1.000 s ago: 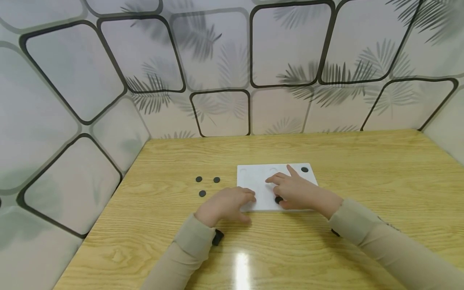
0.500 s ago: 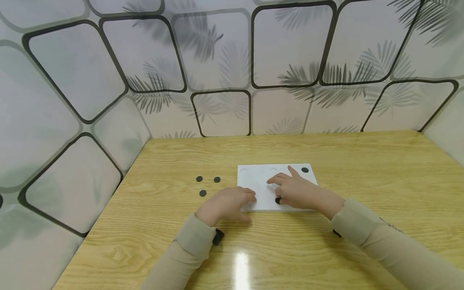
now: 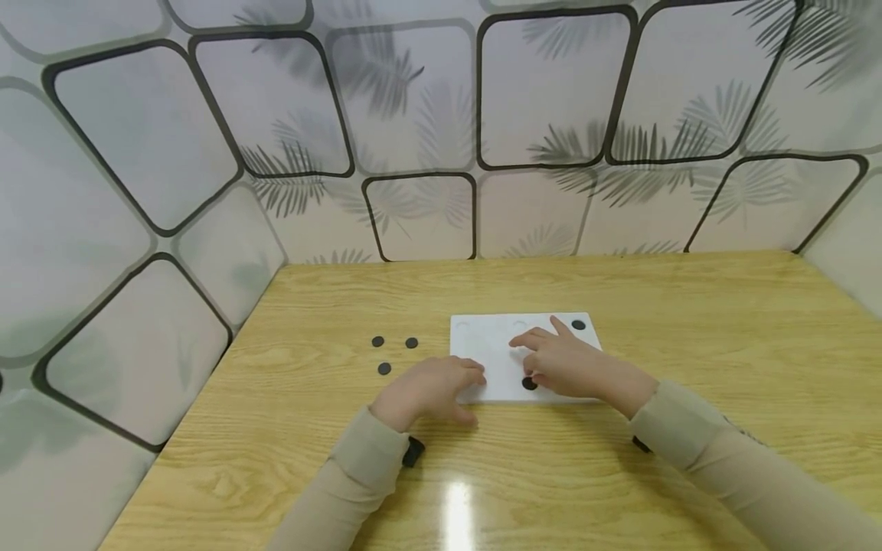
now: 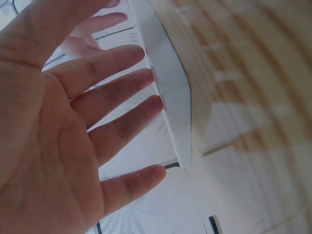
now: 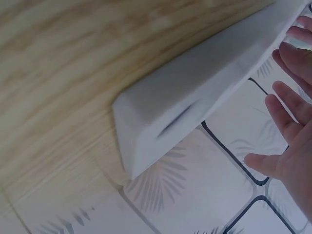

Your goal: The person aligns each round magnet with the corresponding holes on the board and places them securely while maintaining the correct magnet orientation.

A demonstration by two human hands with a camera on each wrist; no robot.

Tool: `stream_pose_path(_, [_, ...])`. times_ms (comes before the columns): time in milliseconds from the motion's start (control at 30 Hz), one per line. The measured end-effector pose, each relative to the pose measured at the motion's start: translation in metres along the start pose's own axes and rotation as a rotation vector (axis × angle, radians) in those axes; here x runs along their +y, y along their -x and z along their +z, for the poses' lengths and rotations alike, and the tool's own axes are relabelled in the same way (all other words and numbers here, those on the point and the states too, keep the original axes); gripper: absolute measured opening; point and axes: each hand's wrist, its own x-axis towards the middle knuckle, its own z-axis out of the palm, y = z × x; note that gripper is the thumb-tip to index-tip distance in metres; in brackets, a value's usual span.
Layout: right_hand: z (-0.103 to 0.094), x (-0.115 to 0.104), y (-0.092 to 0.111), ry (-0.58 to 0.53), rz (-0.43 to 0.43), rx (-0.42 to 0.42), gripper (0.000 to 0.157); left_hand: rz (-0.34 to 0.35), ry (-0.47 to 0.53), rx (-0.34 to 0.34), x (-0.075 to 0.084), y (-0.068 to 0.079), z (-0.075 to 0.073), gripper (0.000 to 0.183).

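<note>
A white rectangular board (image 3: 496, 363) with shallow round recesses lies on the table. One black disc (image 3: 579, 324) sits at its far right corner. Near the front edge is a second black disc (image 3: 529, 383), with my right hand (image 3: 568, 361) right beside it, a fingertip at the disc's right side and the other fingers stretched out over the board. My left hand (image 3: 434, 389) rests its fingertips on the board's left part. In the left wrist view the left fingers (image 4: 124, 122) are spread and nearly straight at the board's edge. The right wrist view shows spread right fingers (image 5: 282, 114).
Three loose black discs, among them a front one (image 3: 384, 369), lie on the wooden table (image 3: 310, 428) left of the board. A patterned wall (image 3: 413, 214) stands behind the table. A small black block (image 3: 413, 451) shows at the left cuff.
More of the front disc shows now, as my right fingers have shifted slightly off it to the right. The left hand stays in place.
</note>
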Motion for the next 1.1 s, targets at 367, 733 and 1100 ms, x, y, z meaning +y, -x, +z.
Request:
stream_pose_path(367, [-0.007,0.004,0.005,-0.152,0.028,0.137,0.012,-0.016,0.036,0.001,0.000,0.000,0.001,0.052])
stream_pose_path(733, [-0.016,0.001,0.015,-0.229,0.069,0.309,0.016,-0.022,0.031,-0.007,0.002,0.003,0.000,0.054])
stream_pose_path(1100, [-0.019,0.003,0.023,-0.240,0.097,0.360,0.016,0.014,0.007,0.022,0.003,0.003,-0.001,0.052])
